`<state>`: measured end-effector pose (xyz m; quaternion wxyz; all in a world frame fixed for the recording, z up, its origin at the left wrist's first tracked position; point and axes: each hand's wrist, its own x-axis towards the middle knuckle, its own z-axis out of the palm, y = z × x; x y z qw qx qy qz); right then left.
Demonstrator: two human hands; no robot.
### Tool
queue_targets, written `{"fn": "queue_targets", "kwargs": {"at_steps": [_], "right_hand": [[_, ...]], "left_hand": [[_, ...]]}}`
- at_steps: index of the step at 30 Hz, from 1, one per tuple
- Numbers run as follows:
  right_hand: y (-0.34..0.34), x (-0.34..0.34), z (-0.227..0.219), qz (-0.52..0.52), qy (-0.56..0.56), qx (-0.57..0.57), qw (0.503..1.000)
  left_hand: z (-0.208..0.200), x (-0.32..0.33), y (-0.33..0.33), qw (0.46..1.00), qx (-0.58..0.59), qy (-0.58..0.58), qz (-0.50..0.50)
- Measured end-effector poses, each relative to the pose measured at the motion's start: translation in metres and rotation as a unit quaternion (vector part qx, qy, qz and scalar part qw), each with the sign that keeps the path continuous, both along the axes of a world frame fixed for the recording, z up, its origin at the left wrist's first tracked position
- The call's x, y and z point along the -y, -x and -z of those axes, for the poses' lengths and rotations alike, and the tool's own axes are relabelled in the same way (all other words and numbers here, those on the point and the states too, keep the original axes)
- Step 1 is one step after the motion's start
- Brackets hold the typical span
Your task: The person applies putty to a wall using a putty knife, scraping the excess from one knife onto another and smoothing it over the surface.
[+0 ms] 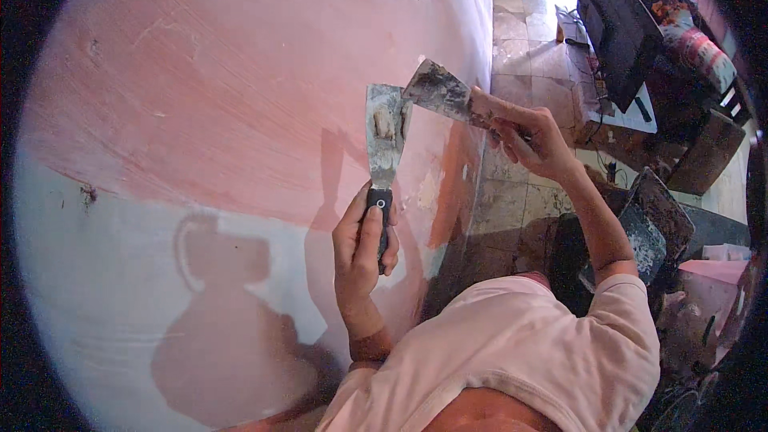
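My left hand is closed around the black handle of a putty knife, its blade pointing up. A patch of pale, brownish putty sits on that blade. In my right hand is a scraper with a wide, stained blade, held by its handle and angled up to the left. The near edge of the scraper's blade meets or overlaps the upper right edge of the putty knife's blade; I cannot tell whether they touch. Both tools are in front of a wall, pink above and whitish below.
A dark flat screen stands on a table at the upper right, near a bundle of cloth. Tiled floor runs along the wall's foot. At the right are a dark, white-smeared container and a pink box-like thing.
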<state>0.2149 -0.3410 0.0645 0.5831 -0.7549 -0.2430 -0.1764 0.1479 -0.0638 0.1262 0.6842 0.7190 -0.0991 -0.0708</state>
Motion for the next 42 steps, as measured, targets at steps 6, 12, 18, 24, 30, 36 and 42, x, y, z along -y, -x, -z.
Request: {"fn": "queue_targets", "kwargs": {"at_steps": [6, 12, 18, 24, 30, 36, 42], "right_hand": [[0.000, -0.007, 0.002, -0.038, -0.028, -0.093, 0.995], [0.005, -0.021, 0.017, -0.048, 0.022, -0.098, 0.994], [0.029, -0.031, 0.024, -0.122, 0.018, -0.236, 0.964], [0.034, -0.062, 0.011, -0.086, -0.190, -0.255, 0.944], [0.006, -0.111, -0.002, -0.075, -0.291, -0.156, 0.941], [-0.012, -0.176, -0.038, -0.048, -0.261, -0.097, 0.959], [-0.034, -0.212, -0.109, -0.066, -0.242, 0.184, 0.950]], "left_hand": [[0.000, -0.004, -0.006, 1.000, -0.024, 0.005, 0.001], [0.014, -0.009, -0.004, 0.999, -0.035, 0.028, -0.016], [0.033, -0.037, 0.003, 0.993, -0.105, 0.036, -0.041], [0.040, -0.087, 0.024, 0.999, -0.014, -0.041, -0.021], [-0.018, -0.143, 0.093, 0.986, -0.002, -0.155, -0.068], [0.019, -0.178, 0.168, 0.616, 0.430, -0.543, -0.375], [-0.049, -0.178, 0.182, 0.538, 0.430, -0.695, -0.207]]}}
